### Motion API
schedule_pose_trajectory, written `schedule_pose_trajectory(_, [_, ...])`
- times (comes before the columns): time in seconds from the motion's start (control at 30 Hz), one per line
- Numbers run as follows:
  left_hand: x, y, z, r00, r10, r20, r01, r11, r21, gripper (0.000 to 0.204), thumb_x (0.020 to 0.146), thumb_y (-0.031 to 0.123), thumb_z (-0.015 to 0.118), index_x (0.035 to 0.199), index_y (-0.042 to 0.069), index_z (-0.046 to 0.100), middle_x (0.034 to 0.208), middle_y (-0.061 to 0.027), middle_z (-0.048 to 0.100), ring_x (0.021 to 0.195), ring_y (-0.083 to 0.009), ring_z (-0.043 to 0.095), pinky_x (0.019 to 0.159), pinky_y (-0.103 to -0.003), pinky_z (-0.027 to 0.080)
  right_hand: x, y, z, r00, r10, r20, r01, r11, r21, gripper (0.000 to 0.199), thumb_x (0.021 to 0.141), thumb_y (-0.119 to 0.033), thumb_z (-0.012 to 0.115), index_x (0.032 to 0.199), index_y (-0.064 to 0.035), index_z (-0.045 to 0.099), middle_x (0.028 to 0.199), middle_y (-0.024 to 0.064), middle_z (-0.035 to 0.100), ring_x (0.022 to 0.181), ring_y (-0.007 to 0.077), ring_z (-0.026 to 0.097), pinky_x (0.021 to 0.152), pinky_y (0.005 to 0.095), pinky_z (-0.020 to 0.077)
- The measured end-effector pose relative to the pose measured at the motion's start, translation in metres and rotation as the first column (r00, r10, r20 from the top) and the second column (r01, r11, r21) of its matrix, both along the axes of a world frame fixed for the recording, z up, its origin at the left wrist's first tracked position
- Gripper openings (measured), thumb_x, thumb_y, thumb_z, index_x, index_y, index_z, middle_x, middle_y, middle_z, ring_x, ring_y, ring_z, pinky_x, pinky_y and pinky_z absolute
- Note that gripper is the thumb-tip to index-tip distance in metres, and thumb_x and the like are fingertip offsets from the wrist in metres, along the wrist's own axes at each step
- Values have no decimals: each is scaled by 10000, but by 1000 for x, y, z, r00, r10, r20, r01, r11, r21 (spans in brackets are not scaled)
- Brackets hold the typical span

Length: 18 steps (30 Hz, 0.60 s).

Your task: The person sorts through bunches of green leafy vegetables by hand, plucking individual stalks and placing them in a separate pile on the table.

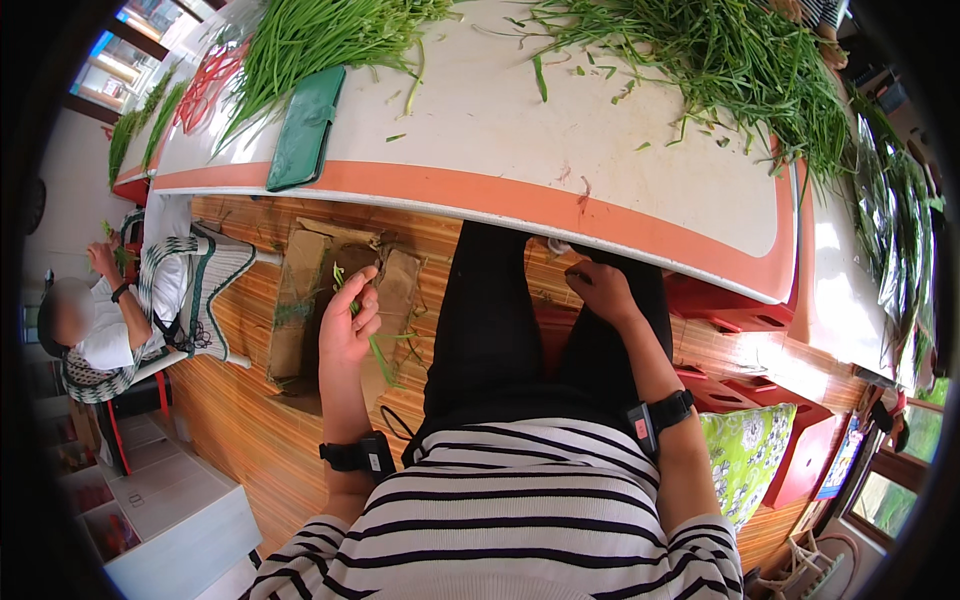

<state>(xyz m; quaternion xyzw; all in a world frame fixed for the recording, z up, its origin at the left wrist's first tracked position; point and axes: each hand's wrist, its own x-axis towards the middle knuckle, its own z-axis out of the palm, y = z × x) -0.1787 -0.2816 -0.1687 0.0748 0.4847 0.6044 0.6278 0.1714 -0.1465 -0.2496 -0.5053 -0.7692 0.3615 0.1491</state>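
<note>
My left hand (352, 315) is raised over an open cardboard box (298, 262), its fingers closed round a few thin green stalks (379, 358). The stalks hang below the hand, and a short bit shows by the fingertips. My right hand (603, 290) hovers over my right thigh, just under the table edge, with curled fingers. Anything it may hold is hidden. On the table ahead lie a bundle of long green stalks (325, 40) at the left and a loose heap of green leaves (735, 65) at the right.
A green phone case (305, 130) lies near the front edge of the white, orange-bordered table (480, 110). Red strips (212, 85) lie beside the stalks. Another person (105, 310) sits at the left. Red stools (725, 305) stand under and beside the table at the right.
</note>
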Motion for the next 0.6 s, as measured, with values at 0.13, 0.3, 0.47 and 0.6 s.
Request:
schedule_pose_trajectory(0.13, [0,5,5,1000,7,-5,-6,996,84,204,893,202,511,1043,76,567,625,25,469,394,-29,275,348,-191,184,-1,5,7,998,-23,-60,20,999,-50,241,773,-268,576,863,-61,659,744,147,629,726,315,607,641,383,476])
schedule_pose_trajectory(0.3, [13,-5,11,1000,-3,21,0,986,167,206,909,207,486,1054,81,561,633,27,462,396,-29,276,349,-193,194,-3,2,13,993,110,52,-112,993,45,258,769,-284,565,861,-63,660,742,155,625,712,321,602,641,387,474])
schedule_pose_trajectory(0.47, [25,-13,23,996,-81,-33,86,983,163,215,915,219,476,1056,82,563,633,15,466,389,-33,262,352,-186,196,6,3,13,990,136,48,-140,986,88,243,765,-282,565,848,-72,654,734,153,620,709,321,600,642,394,475])
schedule_pose_trajectory(0.6, [32,-8,31,994,-104,-29,108,979,175,212,914,211,474,1052,78,565,633,8,471,381,-35,260,349,-187,196,15,-5,16,986,168,18,-169,984,54,231,762,-273,571,858,-74,642,740,146,617,717,331,591,639,405,472])
